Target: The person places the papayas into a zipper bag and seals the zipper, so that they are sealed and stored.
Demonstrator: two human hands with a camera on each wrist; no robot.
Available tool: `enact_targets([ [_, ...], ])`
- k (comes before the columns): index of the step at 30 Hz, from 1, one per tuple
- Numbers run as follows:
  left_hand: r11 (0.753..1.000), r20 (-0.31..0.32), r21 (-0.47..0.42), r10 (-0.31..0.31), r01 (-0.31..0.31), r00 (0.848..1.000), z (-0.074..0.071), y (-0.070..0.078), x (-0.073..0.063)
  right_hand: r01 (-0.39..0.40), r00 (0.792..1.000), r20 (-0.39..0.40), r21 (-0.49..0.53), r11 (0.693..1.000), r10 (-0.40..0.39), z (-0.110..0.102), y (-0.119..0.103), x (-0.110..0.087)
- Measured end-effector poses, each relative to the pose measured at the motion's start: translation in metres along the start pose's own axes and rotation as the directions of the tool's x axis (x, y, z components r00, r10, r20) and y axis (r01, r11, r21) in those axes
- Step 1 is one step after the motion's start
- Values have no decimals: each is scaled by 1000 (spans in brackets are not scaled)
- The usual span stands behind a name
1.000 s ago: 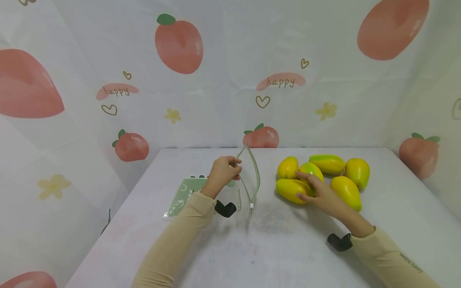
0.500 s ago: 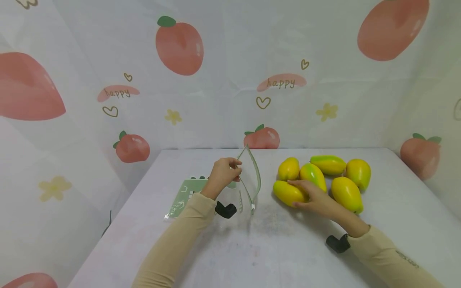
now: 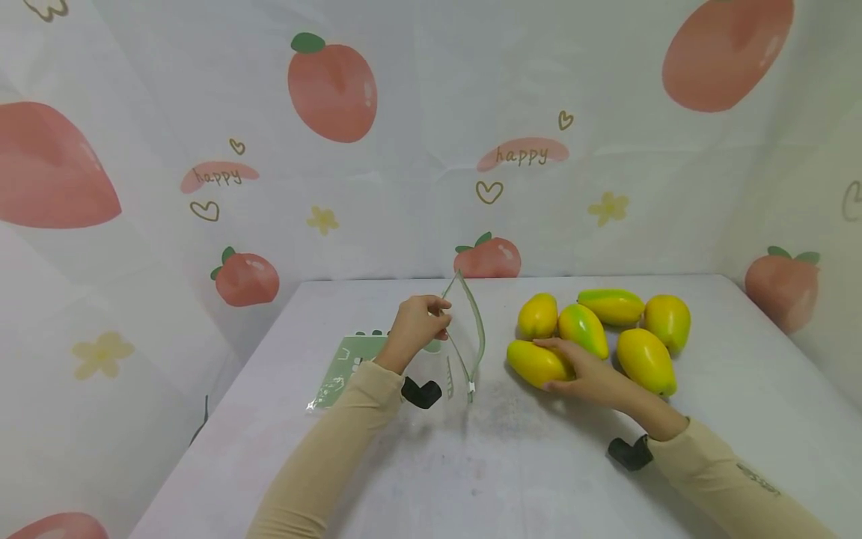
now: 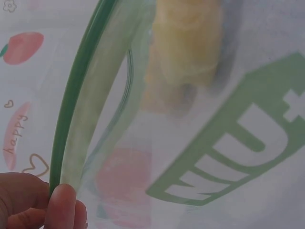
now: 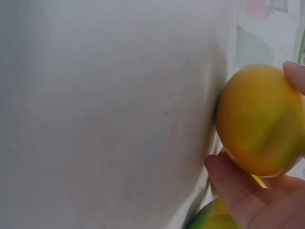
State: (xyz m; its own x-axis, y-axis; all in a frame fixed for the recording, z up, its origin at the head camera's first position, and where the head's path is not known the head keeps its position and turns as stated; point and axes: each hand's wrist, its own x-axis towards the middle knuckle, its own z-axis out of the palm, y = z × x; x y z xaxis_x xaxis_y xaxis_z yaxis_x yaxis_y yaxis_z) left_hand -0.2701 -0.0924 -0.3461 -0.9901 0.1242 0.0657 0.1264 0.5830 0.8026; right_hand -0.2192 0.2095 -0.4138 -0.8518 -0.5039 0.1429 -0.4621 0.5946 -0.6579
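My left hand (image 3: 419, 329) pinches the green-edged rim of a clear zip bag (image 3: 357, 367), whose mouth gapes toward the right. In the left wrist view, thumb and fingertips press the green zip edge (image 4: 71, 109) beside the green printed lettering. On the right, my right hand (image 3: 595, 378) grips a yellow mango (image 3: 534, 362), the front-left one of a group. Seen from the right wrist, thumb and fingers wrap opposite sides of this mango (image 5: 259, 119), low at the tabletop. A greener mango (image 5: 215, 217) lies just below the hand there.
Several other yellow-green mangoes lie behind and right of my right hand, among them a rear one (image 3: 611, 307) and one near the forearm (image 3: 646, 362). A white slider (image 3: 471, 386) hangs at the bag mouth's lower corner. A fruit-printed curtain (image 3: 404, 187) borders the white table (image 3: 471, 464).
My right hand has closed round the front-left mango and shifted it slightly left and toward me, away from the group. My left hand keeps holding the bag's rim in place.
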Motion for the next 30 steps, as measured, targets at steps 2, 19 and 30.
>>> enact_targets([
  [2,1000,0,-11,-3,3,1000,0,0,0,-7,1000,11,9,1000,7,0,0,-1],
  [19,1000,-4,-5,-19,19,1000,-1,-1,-1,-22,1000,-8,34,999,22,-26,-33,-13],
  [30,1000,5,14,-19,19,1000,1,-2,1,-11,998,-68,105,994,18,-37,-51,-9],
])
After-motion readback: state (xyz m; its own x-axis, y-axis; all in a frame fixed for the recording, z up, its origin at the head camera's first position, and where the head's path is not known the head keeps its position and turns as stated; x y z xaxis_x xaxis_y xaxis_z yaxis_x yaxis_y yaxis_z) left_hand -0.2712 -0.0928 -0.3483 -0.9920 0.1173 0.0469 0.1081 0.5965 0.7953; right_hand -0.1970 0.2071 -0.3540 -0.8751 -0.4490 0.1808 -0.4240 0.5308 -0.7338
